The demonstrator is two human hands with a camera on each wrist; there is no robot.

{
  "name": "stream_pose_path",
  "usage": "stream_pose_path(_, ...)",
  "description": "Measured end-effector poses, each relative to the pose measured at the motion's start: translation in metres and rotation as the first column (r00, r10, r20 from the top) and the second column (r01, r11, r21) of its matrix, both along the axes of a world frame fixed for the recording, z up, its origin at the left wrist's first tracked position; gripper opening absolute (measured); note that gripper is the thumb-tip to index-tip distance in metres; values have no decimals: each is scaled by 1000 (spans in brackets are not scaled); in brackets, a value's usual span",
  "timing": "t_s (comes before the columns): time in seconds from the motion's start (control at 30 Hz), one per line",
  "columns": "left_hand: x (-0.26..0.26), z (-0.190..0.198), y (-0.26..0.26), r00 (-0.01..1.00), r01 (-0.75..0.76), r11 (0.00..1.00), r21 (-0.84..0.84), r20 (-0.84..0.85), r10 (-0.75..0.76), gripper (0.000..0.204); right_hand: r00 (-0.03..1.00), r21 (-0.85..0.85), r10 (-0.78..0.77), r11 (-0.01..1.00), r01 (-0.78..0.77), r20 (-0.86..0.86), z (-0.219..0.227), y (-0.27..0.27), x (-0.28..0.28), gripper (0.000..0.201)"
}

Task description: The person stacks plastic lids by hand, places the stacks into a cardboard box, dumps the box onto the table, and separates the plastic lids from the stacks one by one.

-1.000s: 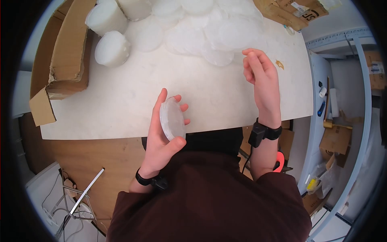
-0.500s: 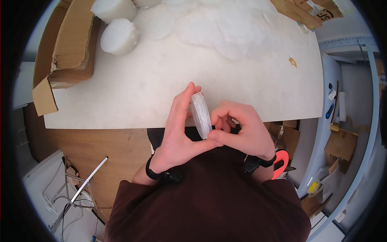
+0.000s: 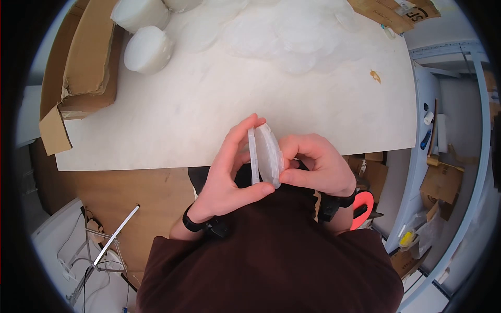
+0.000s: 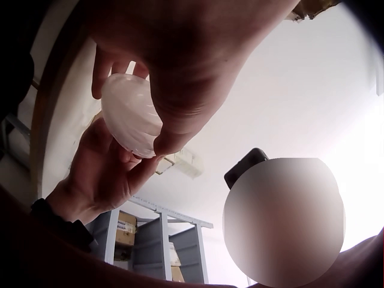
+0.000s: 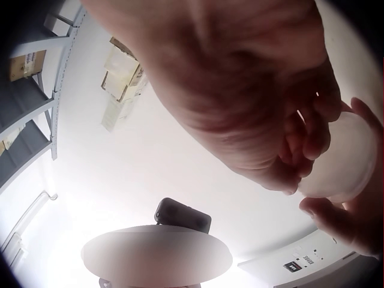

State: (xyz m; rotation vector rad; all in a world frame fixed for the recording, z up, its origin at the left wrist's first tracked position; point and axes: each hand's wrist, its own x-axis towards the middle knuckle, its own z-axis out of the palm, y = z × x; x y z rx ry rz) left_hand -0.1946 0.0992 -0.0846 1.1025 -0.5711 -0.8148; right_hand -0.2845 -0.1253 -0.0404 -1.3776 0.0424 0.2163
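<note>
Two thin, translucent round pieces stand on edge between the hands in the head view, spread apart in a narrow V. My left hand (image 3: 222, 180) curls round the left piece (image 3: 254, 156), thumb below and fingers above. The thumb and fingers of my right hand (image 3: 321, 167) pinch the edge of the right piece (image 3: 270, 156), and the left thumb touches its lower end. A pale disc (image 4: 129, 111) shows between both hands in the left wrist view. In the right wrist view the disc (image 5: 342, 159) is partly hidden by fingers.
On the white table (image 3: 182, 115), stacks of round translucent pieces (image 3: 148, 50) stand at the back left, and loose discs (image 3: 297, 39) lie spread at the back. An open cardboard box (image 3: 86, 68) is at left, another box (image 3: 389, 13) at the back right. Shelving stands right.
My right hand came down from above the table to the left hand. The single held stack has parted into two pieces, the right one tilting away in the right hand's pinch.
</note>
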Motion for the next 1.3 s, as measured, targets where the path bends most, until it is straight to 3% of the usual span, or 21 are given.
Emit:
stream_pose_path(0.07,0,1,-2,999,-9,1000,-21,-47,8,119,999,-24,16,1000,-17,-41,4,-4,1,11)
stream_pose_path(0.27,-1,1,-5,995,-4,1000,2,95,4,112,993,20,109,994,-108,-46,-3,-3,6,10)
stream_pose_path(0.33,-3,5,-5,992,20,1000,-4,-123,-20,115,992,32,124,992,-123,-12,-7,-1,4,9)
stream_pose_path(0.43,-2,3,-3,991,51,998,-37,-122,-55,113,992,69,123,990,-125,41,-7,4,6,18)
stream_pose_path(0.7,2,0,1,980,66,990,-125,-180,-88,111,988,90,136,986,-142,69,-9,4,8,15)
stream_pose_path(0.77,2,1,2,966,-7,994,-109,-256,-21,111,988,88,131,987,-138,78,-6,0,7,13)
stream_pose_path(0.87,5,6,6,929,-88,990,-113,-368,41,113,994,158,-112,981,114,-21,9,-14,0,9)
stream_pose_path(0.97,9,8,7,905,-150,985,-79,-412,105,121,983,191,-181,966,172,31,6,-52,3,7)
stream_pose_path(1.03,12,9,6,887,-166,983,-78,-447,115,124,903,195,-415,901,388,116,7,-73,14,12)
stream_pose_path(1.07,12,10,6,893,-180,982,-49,-428,143,128,902,191,-415,901,389,121,5,-87,25,12)
stream_pose_path(1.13,11,11,6,898,-195,981,-19,-406,171,131,770,-28,-638,769,639,22,1,-109,45,22)
stream_pose_path(1.17,10,13,5,907,-201,980,8,-377,189,132,770,-28,-638,769,639,24,2,-111,48,22)
stream_pose_path(1.23,8,13,5,915,-215,976,33,-343,213,134,669,-305,-743,639,706,-9,3,-112,55,32)
stream_pose_path(1.3,4,9,5,962,-225,970,88,-138,235,130,660,-295,-751,626,722,22,3,-107,48,33)
